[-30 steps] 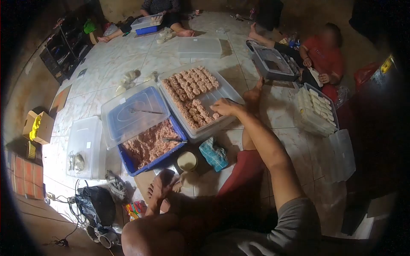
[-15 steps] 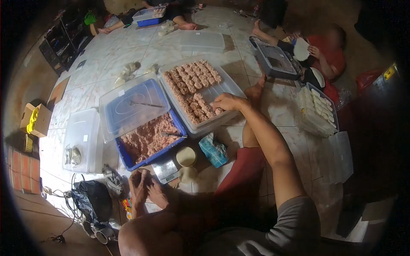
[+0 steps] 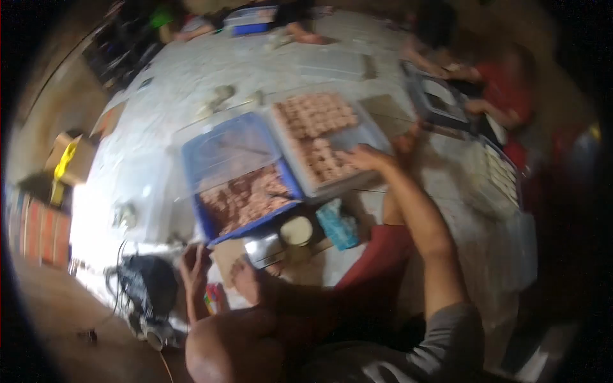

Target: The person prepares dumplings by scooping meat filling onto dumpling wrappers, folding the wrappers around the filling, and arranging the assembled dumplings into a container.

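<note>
The picture is smeared by motion. My right hand (image 3: 365,157) reaches over the near right part of a clear plastic tray, its fingers at the end of the rows of minced-meat portions (image 3: 316,113). Whether anything is between those fingers is too blurred to tell. My left hand (image 3: 194,267) is raised at the near left corner of a blue tub (image 3: 251,229), beside my bare foot (image 3: 246,281); its fingers are blurred. Loose minced meat (image 3: 239,199) fills the near part of the tub. A translucent lid (image 3: 223,150) lies across its far part, with a blurred fork on it.
Before the tub are a scale (image 3: 262,249), a round pale stack (image 3: 296,231) and a blue packet (image 3: 338,225). A container of white pieces (image 3: 498,175) stands right. A person in red (image 3: 504,86) sits beyond it by a dark-rimmed box (image 3: 434,96). A black bag (image 3: 150,281) lies left.
The view has shifted, so everything sits further right and is blurred. My left hand has moved apart from my foot. The person in red has lowered the white round sheet toward the box.
</note>
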`<state>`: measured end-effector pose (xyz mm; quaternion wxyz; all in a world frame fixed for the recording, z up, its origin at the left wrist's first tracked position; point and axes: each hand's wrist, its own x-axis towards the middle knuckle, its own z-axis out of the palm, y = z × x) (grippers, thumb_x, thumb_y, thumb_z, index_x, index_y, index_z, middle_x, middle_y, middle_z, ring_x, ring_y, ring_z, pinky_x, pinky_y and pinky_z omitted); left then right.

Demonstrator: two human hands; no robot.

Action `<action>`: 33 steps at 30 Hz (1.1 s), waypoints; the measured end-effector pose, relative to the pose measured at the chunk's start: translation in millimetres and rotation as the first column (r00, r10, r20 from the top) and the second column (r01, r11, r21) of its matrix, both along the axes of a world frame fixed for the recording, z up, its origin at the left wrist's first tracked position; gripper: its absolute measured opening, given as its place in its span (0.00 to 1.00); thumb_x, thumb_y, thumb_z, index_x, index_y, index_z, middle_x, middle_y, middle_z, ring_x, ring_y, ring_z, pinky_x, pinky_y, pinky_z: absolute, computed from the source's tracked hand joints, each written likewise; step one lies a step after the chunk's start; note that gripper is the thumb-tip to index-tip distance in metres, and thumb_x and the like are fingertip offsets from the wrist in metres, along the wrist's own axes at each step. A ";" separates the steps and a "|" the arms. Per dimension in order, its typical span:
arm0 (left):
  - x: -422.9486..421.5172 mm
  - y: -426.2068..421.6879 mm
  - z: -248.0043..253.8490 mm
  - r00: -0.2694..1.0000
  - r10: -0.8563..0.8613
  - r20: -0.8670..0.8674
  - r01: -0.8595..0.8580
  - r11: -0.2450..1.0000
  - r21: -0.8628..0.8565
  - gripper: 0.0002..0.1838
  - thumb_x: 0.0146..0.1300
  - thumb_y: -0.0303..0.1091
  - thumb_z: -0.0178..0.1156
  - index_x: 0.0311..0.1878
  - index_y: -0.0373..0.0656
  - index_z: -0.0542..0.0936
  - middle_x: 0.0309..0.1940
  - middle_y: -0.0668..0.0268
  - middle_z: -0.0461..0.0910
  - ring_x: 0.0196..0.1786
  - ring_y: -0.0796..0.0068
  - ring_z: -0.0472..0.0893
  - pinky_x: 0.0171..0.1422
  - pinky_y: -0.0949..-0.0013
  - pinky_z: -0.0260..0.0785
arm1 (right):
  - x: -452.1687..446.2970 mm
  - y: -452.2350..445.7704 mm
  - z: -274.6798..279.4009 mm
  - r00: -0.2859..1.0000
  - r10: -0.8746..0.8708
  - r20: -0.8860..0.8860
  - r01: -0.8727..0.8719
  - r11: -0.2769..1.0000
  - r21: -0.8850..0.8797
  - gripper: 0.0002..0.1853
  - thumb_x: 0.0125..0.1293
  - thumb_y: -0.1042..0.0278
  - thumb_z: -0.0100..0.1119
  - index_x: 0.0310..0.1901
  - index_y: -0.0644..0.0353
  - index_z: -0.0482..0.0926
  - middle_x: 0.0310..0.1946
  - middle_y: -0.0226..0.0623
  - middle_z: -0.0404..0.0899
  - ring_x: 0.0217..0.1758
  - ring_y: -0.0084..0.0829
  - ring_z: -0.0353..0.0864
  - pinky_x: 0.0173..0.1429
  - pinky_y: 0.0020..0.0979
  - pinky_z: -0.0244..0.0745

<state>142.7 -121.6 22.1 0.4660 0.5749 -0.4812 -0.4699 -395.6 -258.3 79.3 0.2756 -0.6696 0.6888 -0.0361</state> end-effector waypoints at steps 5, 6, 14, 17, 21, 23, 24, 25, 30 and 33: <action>19.2 -9.9 -30.0 0.868 0.068 0.492 0.042 0.977 -0.209 0.16 0.66 0.25 0.57 0.56 0.40 0.82 0.42 0.55 0.82 0.43 0.60 0.80 0.52 0.59 0.73 | 5.4 10.3 3.2 1.000 0.018 0.002 -0.018 1.000 -0.013 0.40 0.76 0.33 0.43 0.27 0.70 0.81 0.18 0.49 0.72 0.29 0.38 0.77 0.42 0.45 0.71; 9.7 -4.7 -7.1 0.790 0.067 0.610 0.077 0.975 -0.206 0.20 0.64 0.22 0.56 0.59 0.42 0.81 0.48 0.52 0.81 0.48 0.54 0.81 0.57 0.56 0.72 | 6.1 11.3 -1.0 0.999 0.019 -0.043 -0.023 0.996 -0.083 0.42 0.76 0.33 0.41 0.28 0.71 0.84 0.17 0.52 0.72 0.30 0.41 0.80 0.44 0.44 0.72; 2.4 32.3 -26.4 0.278 0.003 0.961 0.171 0.984 -0.053 0.42 0.59 0.34 0.57 0.80 0.57 0.61 0.71 0.38 0.64 0.65 0.40 0.70 0.70 0.40 0.58 | 75.5 36.5 29.0 0.989 0.146 0.026 -0.075 0.644 -0.761 0.15 0.71 0.58 0.58 0.45 0.64 0.81 0.45 0.51 0.81 0.48 0.54 0.80 0.52 0.51 0.74; 35.8 48.3 -33.0 0.226 -0.158 0.961 0.119 0.984 0.133 0.31 0.61 0.43 0.65 0.68 0.49 0.74 0.69 0.43 0.69 0.64 0.43 0.73 0.66 0.43 0.62 | 132.7 45.4 30.6 0.937 0.344 0.057 -0.193 0.646 -0.738 0.08 0.67 0.66 0.58 0.37 0.59 0.83 0.39 0.47 0.81 0.45 0.49 0.81 0.48 0.47 0.75; 31.5 38.3 -36.4 0.507 -0.080 0.858 0.061 0.997 0.056 0.13 0.61 0.42 0.67 0.42 0.43 0.84 0.48 0.52 0.84 0.51 0.50 0.83 0.51 0.51 0.74 | 195.4 43.0 -11.5 0.871 0.465 -0.161 -0.462 0.660 -0.592 0.10 0.67 0.66 0.56 0.31 0.57 0.85 0.36 0.46 0.82 0.43 0.46 0.82 0.51 0.46 0.74; 6.5 36.2 -38.4 0.686 -0.072 0.724 0.157 0.986 -0.051 0.09 0.62 0.38 0.67 0.38 0.43 0.84 0.32 0.55 0.85 0.40 0.51 0.85 0.44 0.55 0.77 | 211.9 19.8 -50.6 0.843 0.357 -0.403 -0.521 0.728 -0.446 0.11 0.68 0.65 0.55 0.36 0.56 0.88 0.41 0.47 0.84 0.50 0.47 0.83 0.60 0.52 0.69; -13.2 37.1 -32.6 0.647 -0.130 0.751 0.198 0.980 -0.001 0.08 0.61 0.35 0.65 0.40 0.43 0.84 0.35 0.53 0.85 0.41 0.48 0.84 0.45 0.54 0.77 | 220.7 13.0 -59.8 0.839 0.362 -0.407 -0.529 0.719 -0.451 0.11 0.68 0.65 0.55 0.36 0.56 0.88 0.41 0.47 0.84 0.50 0.47 0.83 0.60 0.52 0.69; -29.2 36.9 -35.5 0.706 -0.228 0.670 0.268 0.962 0.044 0.08 0.60 0.34 0.64 0.41 0.44 0.83 0.38 0.53 0.84 0.42 0.47 0.84 0.46 0.52 0.76 | 229.1 5.5 -66.0 0.850 0.351 -0.393 -0.477 0.830 -0.290 0.09 0.65 0.71 0.56 0.38 0.58 0.87 0.44 0.49 0.84 0.54 0.46 0.82 0.63 0.54 0.66; -106.9 35.3 -61.6 0.491 -0.472 0.732 0.646 0.761 0.058 0.10 0.67 0.38 0.56 0.45 0.49 0.84 0.64 0.57 0.76 0.66 0.56 0.74 0.68 0.52 0.66 | 236.1 -8.7 -91.1 0.862 0.273 -0.428 -0.386 0.900 -0.204 0.07 0.60 0.73 0.60 0.35 0.57 0.88 0.40 0.50 0.87 0.52 0.46 0.85 0.62 0.58 0.65; -124.4 28.2 -128.7 0.075 -0.271 0.960 0.935 0.354 0.027 0.14 0.67 0.43 0.54 0.46 0.51 0.86 0.68 0.64 0.74 0.72 0.64 0.67 0.72 0.51 0.58 | 236.3 -0.5 -41.7 0.811 0.351 -0.468 -0.530 0.780 -0.334 0.08 0.62 0.70 0.60 0.39 0.57 0.87 0.36 0.48 0.85 0.47 0.47 0.85 0.55 0.49 0.71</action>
